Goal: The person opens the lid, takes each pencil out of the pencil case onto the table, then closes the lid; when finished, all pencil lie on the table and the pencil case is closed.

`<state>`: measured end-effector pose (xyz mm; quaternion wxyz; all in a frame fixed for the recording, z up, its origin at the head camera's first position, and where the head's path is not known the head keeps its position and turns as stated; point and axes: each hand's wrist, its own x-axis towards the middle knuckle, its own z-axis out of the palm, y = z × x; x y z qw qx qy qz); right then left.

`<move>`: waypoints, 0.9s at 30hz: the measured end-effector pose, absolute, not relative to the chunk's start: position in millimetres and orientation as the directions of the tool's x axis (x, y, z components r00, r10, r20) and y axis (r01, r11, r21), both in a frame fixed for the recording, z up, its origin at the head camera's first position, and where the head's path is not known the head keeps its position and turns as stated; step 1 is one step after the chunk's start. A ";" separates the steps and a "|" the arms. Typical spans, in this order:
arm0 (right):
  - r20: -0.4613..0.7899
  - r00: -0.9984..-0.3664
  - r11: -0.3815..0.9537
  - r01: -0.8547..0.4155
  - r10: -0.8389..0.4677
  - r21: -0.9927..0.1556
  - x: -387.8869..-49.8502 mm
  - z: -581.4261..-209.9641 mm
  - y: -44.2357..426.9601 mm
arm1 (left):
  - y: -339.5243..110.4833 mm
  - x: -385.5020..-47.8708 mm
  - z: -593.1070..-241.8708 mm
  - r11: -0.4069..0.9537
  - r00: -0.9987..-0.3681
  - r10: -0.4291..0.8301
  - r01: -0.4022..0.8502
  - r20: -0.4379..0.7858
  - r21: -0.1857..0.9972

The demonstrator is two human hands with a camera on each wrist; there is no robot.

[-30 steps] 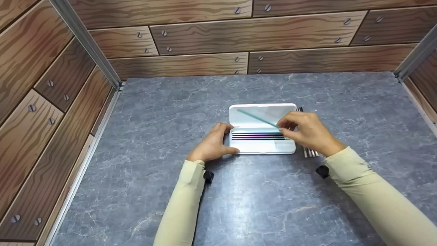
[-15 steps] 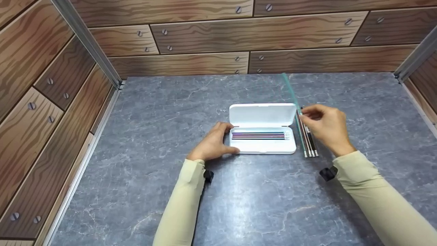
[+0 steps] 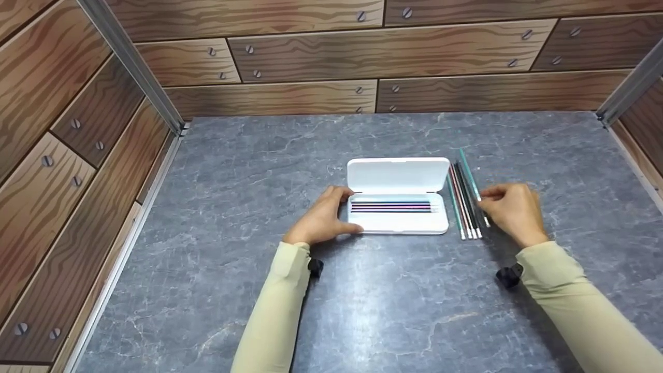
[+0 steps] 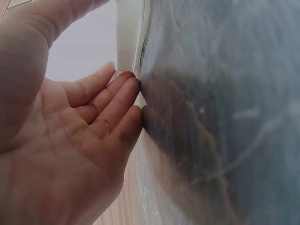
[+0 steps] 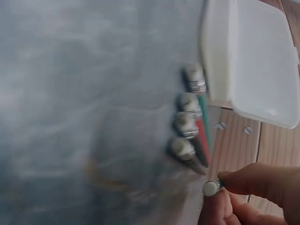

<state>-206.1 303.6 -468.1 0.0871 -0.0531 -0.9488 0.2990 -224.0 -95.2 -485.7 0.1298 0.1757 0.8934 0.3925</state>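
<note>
The right hand's (image 3: 514,211) fingers (image 5: 216,206) are pinching a green pencil (image 3: 470,173) just right of the row (image 3: 461,202) on the tabletop (image 3: 233,181); the left hand (image 3: 320,217) is gripping the open case (image 3: 398,225). Swinging it low risks scattering the row.

Pencils (image 3: 391,207) lie in the case (image 3: 399,223), other pencils (image 3: 464,207) right of it.

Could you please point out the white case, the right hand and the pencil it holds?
White case (image 3: 388,221): head view, bare base floor.
Right hand (image 3: 514,211): head view, back of hand.
Held pencil (image 3: 470,173): head view, green shaft.
</note>
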 end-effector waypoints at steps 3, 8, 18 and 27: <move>0.082 -0.987 0.812 0.067 0.140 -0.581 -203.3 -473.6 306.9 | -95.1 -223.8 -485.1 0.631 -0.906 0.412 0.209 -0.094 0.747; 0.044 -0.990 0.798 0.082 0.134 -0.597 -199.7 -476.2 307.8 | -95.3 -223.3 -485.2 0.626 -0.905 0.417 0.213 -0.091 0.750; 0.003 -0.992 0.798 0.101 0.127 -0.594 -197.6 -474.9 308.0 | -95.5 -223.4 -485.7 0.630 -0.906 0.412 0.206 -0.097 0.749; -0.004 -0.992 0.805 0.105 0.127 -0.584 -198.8 -475.1 307.8 | -95.6 -223.2 -485.1 0.627 -0.900 0.426 0.221 -0.091 0.746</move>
